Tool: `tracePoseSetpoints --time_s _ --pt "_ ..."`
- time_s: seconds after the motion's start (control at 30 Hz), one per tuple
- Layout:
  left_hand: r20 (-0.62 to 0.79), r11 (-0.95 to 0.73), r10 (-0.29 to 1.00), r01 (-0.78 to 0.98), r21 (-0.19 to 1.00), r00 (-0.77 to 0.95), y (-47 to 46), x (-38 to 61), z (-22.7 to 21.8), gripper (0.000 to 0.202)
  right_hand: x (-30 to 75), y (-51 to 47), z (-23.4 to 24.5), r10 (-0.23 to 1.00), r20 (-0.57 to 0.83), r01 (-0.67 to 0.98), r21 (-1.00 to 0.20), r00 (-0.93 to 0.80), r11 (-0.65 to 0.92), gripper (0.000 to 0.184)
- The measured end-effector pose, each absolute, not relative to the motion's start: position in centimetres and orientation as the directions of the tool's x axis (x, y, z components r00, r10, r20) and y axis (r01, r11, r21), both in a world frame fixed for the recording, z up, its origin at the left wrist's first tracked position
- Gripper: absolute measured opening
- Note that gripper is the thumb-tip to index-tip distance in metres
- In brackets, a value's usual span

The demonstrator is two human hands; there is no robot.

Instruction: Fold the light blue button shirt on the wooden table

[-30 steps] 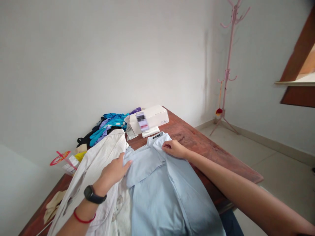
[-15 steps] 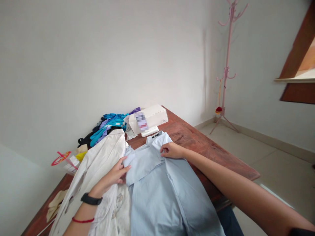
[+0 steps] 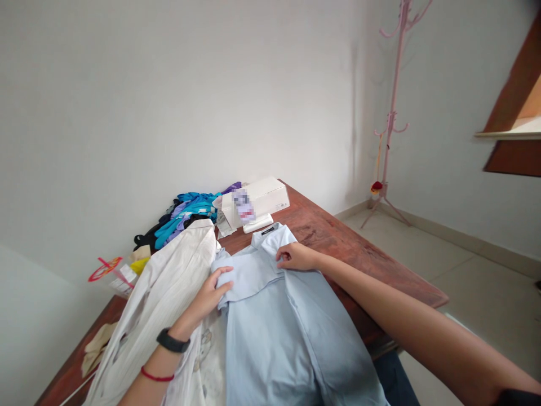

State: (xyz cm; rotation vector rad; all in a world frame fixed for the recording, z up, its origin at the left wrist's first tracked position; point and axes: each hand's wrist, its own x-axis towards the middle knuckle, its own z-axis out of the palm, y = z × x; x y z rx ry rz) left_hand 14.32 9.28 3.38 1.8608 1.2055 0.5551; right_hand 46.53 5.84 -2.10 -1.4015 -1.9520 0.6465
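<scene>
A light blue collared shirt (image 3: 270, 338) lies on the wooden table, its collar towards the far side and one sleeve (image 3: 249, 285) folded across its upper part. My left hand (image 3: 211, 290) rests on the folded sleeve at the shirt's left edge, thumb and index finger apart; the other fingers are partly hidden. Near the collar, my right hand (image 3: 298, 256) has its fingers curled and pinches the shirt's cloth. A white striped garment (image 3: 169, 299) is spread just left of the blue shirt, beneath my left forearm.
A heap of blue, purple and black clothes (image 3: 186, 217) lies against the wall. Beside it are a white box (image 3: 266, 194) and a small white object (image 3: 258, 223). The bare table top (image 3: 338, 248) extends right. A pink coat stand (image 3: 393, 101) stands in the corner.
My left hand has moved up and to the right on the folded sleeve, its thumb and index finger now further onto the cloth. My right hand stays at nearly the same spot.
</scene>
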Motion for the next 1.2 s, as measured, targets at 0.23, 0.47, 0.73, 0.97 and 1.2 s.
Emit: tracePoseSetpoints --time_s 0.23,0.47,0.73,0.97,1.2 --pt "0.252 -0.490 0.829 0.430 0.759 0.499 9.1 17.8 2.4 0.047 46.5 6.0 -2.3 0.935 0.263 0.644 -0.677 -0.239 0.355 0.021" --pt "0.369 -0.682 0.719 0.496 0.538 0.589 8.3 23.4 1.7 0.054 45.5 5.5 -1.7 0.943 0.248 0.489 -0.808 -0.222 0.328 0.036" --pt "0.260 -0.609 0.716 0.399 0.685 0.647 4.9 26.5 2.3 0.060 44.4 5.5 -1.3 0.969 0.027 0.256 -0.962 -0.246 0.092 0.069" --pt "0.113 -0.319 0.799 0.257 0.912 0.591 3.1 24.5 2.7 0.095 44.4 4.9 -0.8 0.975 0.021 0.379 -0.919 -0.223 0.107 0.057" --pt "0.070 -0.095 0.765 0.005 0.995 0.640 3.0 25.2 2.8 0.104 44.0 4.6 -0.2 0.989 -0.047 0.341 -0.940 -0.138 0.003 0.067"
